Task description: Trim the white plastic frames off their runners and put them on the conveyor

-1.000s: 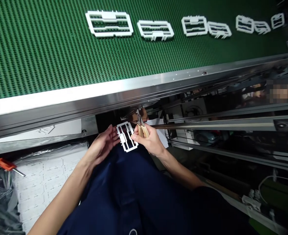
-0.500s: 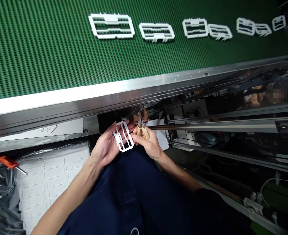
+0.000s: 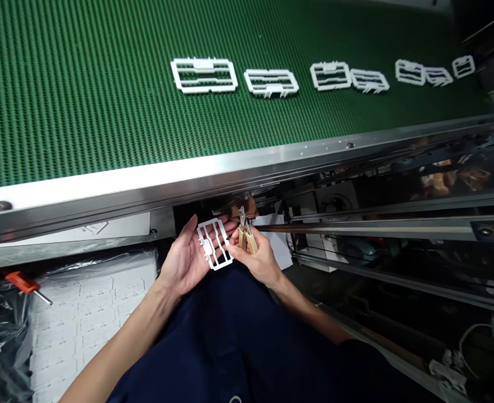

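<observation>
A green belt (image 3: 125, 129) fills the far side, with a row of white frames (image 3: 203, 65) stretching right. A white patterned panel (image 3: 95, 308) lies near left. Right of it, the left hand (image 3: 183, 260) is open, palm up; the right hand (image 3: 261, 257) is closed. The held frame (image 3: 207, 246) lies over the left fingers, right thumb at its edge. Tan-handled cutters (image 3: 250, 242) are gripped in the right hand.
</observation>
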`<state>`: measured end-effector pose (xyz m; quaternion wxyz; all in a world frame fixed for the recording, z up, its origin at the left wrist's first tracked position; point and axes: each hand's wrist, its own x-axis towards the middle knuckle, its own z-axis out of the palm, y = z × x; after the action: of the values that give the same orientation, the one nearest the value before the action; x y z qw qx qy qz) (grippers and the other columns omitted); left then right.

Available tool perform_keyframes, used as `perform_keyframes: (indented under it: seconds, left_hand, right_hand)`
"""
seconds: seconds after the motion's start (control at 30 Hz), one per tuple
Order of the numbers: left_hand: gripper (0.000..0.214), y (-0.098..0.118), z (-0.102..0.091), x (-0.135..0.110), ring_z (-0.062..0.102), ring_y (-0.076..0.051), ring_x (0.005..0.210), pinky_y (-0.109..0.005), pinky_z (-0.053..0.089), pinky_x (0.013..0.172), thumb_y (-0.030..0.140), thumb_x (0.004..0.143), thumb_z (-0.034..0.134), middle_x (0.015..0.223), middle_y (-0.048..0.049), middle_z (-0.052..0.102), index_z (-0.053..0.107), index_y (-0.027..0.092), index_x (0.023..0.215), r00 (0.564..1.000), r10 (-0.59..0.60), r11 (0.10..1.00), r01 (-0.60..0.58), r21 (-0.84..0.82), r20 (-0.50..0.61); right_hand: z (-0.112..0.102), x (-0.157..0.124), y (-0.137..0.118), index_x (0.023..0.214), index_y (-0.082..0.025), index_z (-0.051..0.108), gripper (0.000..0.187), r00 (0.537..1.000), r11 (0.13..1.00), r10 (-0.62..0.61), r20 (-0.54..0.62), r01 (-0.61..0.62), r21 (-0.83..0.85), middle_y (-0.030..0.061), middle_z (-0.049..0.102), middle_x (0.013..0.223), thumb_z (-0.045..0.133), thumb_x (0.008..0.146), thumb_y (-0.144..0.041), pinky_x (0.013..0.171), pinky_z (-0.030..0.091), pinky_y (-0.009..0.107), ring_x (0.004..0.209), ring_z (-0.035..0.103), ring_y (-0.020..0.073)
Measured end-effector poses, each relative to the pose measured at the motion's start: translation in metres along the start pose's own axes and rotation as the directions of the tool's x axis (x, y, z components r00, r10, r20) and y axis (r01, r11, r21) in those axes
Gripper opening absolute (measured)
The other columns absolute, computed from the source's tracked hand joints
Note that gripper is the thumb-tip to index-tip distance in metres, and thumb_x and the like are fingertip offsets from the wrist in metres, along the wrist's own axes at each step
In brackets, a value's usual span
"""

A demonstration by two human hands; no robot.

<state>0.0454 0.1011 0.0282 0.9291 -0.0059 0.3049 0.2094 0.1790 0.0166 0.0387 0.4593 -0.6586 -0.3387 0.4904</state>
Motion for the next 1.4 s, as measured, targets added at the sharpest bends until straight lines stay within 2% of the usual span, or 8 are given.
perform_keyframes:
  seconds: [0.17, 0.37, 0.5, 0.63, 0.83, 0.93, 1.13, 1.4]
  left_hand:
    - [0.038, -0.002, 0.001, -0.005, 0.064, -0.027, 0.098, -0.042, 0.053, 0.086, 0.033, 0.096, 0.037, 0.095, -0.0151, 0.069, 0.062, 0.008, 0.111, 0.994, 0.092, 0.995, -0.091, 0.029, -0.050]
    - [0.032, -0.001, 0.003, -0.013, 0.064, -0.027, 0.086, -0.047, 0.051, 0.086, 0.036, 0.089, 0.054, 0.086, -0.0105, 0.065, 0.060, 0.013, 0.111, 0.993, 0.092, 0.986, -0.080, 0.148, -0.074]
    - [0.023, -0.008, 0.006, -0.020, 0.062, -0.021, 0.074, -0.039, 0.054, 0.076, 0.037, 0.084, 0.061, 0.076, -0.0050, 0.059, 0.064, 0.017, 0.094, 0.996, 0.092, 0.976, -0.087, 0.198, -0.019]
    - [0.022, -0.015, -0.001, -0.017, 0.056, -0.016, 0.061, -0.026, 0.050, 0.061, 0.037, 0.074, 0.071, 0.067, -0.0024, 0.055, 0.062, 0.017, 0.073, 0.987, 0.162, 0.973, -0.159, 0.168, -0.009]
    - [0.023, -0.011, -0.011, -0.020, 0.050, -0.011, 0.051, -0.019, 0.041, 0.048, 0.037, 0.070, 0.075, 0.070, -0.0016, 0.058, 0.067, 0.019, 0.082, 0.940, 0.338, 0.908, -0.316, 0.274, -0.037]
    - [0.024, -0.003, -0.010, -0.027, 0.053, -0.013, 0.059, -0.019, 0.043, 0.054, 0.038, 0.071, 0.074, 0.070, -0.0028, 0.059, 0.067, 0.017, 0.080, 0.920, 0.386, 0.882, -0.349, 0.317, -0.060]
    - [0.026, 0.015, 0.001, -0.051, 0.055, -0.015, 0.071, -0.019, 0.044, 0.062, 0.039, 0.073, 0.073, 0.079, -0.0060, 0.063, 0.069, 0.016, 0.083, 0.844, 0.536, 0.761, -0.486, 0.430, 0.007]
    - [0.020, 0.022, -0.012, -0.057, 0.058, -0.015, 0.064, -0.021, 0.044, 0.059, 0.035, 0.077, 0.071, 0.071, -0.0033, 0.065, 0.066, 0.018, 0.084, 0.829, 0.558, 0.638, -0.456, 0.620, 0.036]
  right_hand:
    - [-0.011, -0.005, -0.023, 0.084, -0.019, 0.053, 0.017, 0.998, 0.965, -0.054, 0.027, 0.059, -0.257, -0.0005, 0.054, 0.073, 0.061, 0.078, -0.033, 0.058, 0.041, 0.023, 0.063, 0.049, 0.0107]
    - [-0.040, 0.002, -0.129, 0.078, -0.020, 0.046, 0.015, 0.958, 0.885, -0.201, 0.203, 0.266, -0.382, -0.0037, 0.044, 0.064, 0.058, 0.082, -0.030, 0.049, 0.035, 0.022, 0.054, 0.039, 0.0083]
    - [-0.036, 0.061, -0.191, 0.077, -0.021, 0.046, 0.010, 0.857, 0.522, -0.464, 0.224, 0.468, -0.713, -0.0037, 0.048, 0.065, 0.054, 0.081, -0.025, 0.051, 0.032, 0.022, 0.054, 0.041, 0.0090]
    - [-0.019, 0.149, -0.209, 0.088, -0.020, 0.048, 0.013, 0.808, 0.143, -0.440, 0.393, 0.495, -0.857, 0.0021, 0.060, 0.084, 0.052, 0.076, -0.017, 0.057, 0.034, 0.024, 0.069, 0.052, 0.0150]
    - [0.001, 0.203, -0.208, 0.094, -0.018, 0.051, 0.024, 0.820, -0.058, -0.326, 0.471, 0.481, -0.875, 0.0096, 0.061, 0.093, 0.056, 0.071, -0.014, 0.063, 0.038, 0.028, 0.080, 0.055, 0.0214]
    - [0.001, 0.193, -0.219, 0.091, -0.017, 0.051, 0.020, 0.821, 0.099, -0.409, 0.398, 0.473, -0.875, 0.0056, 0.059, 0.086, 0.058, 0.071, -0.016, 0.062, 0.039, 0.027, 0.074, 0.053, 0.0168]
    - [-0.004, 0.101, -0.218, 0.082, -0.018, 0.050, 0.021, 0.830, 0.769, -0.382, 0.407, 0.529, -0.359, -0.0012, 0.055, 0.074, 0.066, 0.072, -0.027, 0.057, 0.044, 0.024, 0.063, 0.052, 0.0103]
    - [0.002, 0.019, -0.097, 0.080, -0.017, 0.051, 0.024, 0.952, 0.957, -0.092, 0.292, 0.166, -0.238, -0.0017, 0.056, 0.073, 0.071, 0.072, -0.028, 0.061, 0.045, 0.025, 0.064, 0.052, 0.0100]
